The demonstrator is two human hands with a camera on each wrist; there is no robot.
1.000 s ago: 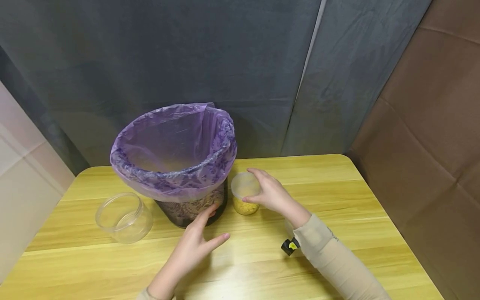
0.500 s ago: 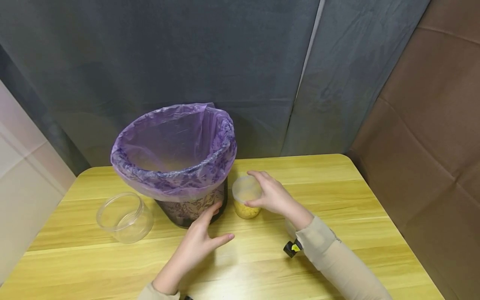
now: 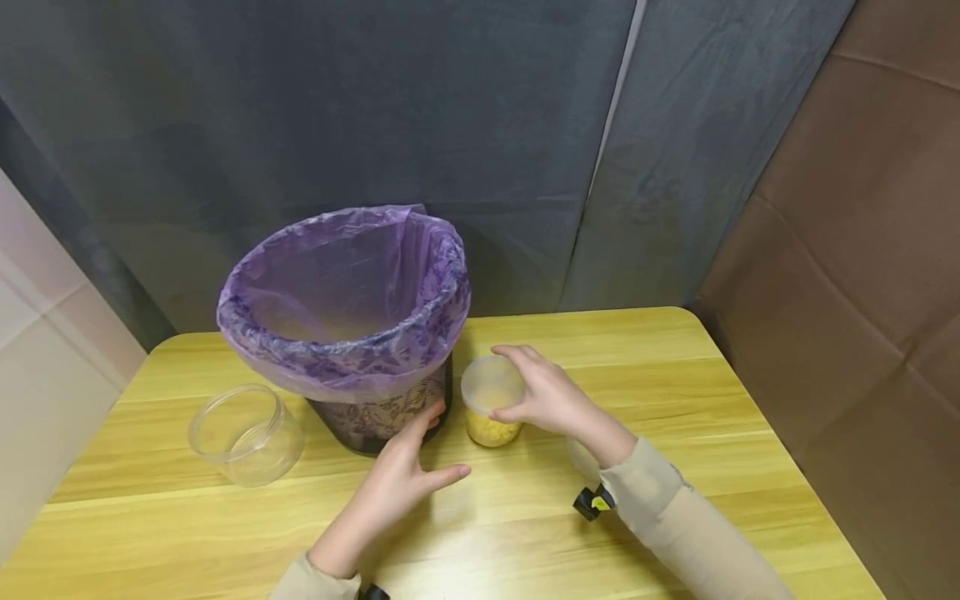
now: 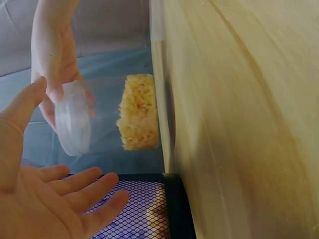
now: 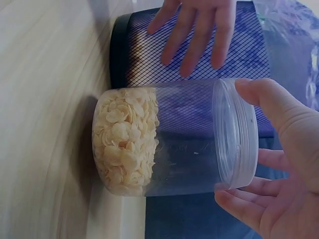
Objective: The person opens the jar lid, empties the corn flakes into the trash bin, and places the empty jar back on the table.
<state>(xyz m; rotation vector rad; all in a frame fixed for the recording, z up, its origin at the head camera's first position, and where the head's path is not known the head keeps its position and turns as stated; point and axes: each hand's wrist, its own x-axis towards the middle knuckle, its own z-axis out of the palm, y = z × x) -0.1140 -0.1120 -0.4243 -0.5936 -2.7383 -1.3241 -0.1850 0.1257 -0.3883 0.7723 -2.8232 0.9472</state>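
Note:
My right hand grips a clear plastic jar by its lid, thumb on one side and fingers on the other. Pale yellow flakes fill the lower part of this upright jar. Its base is at or just above the table; whether it touches I cannot tell. My left hand is held with fingers spread between the mesh bin and the jar, apart from the jar. In the left wrist view, the palm of that left hand faces the jar and holds nothing.
A black mesh bin lined with a purple bag stands behind my left hand. To its left is an open clear jar. A translucent round piece lies partly hidden under my right wrist. Dark curtains back the wooden table.
The jar of flakes has come slightly nearer to me with my right hand on its lid. My left hand has shifted a little to the right, its fingers still spread.

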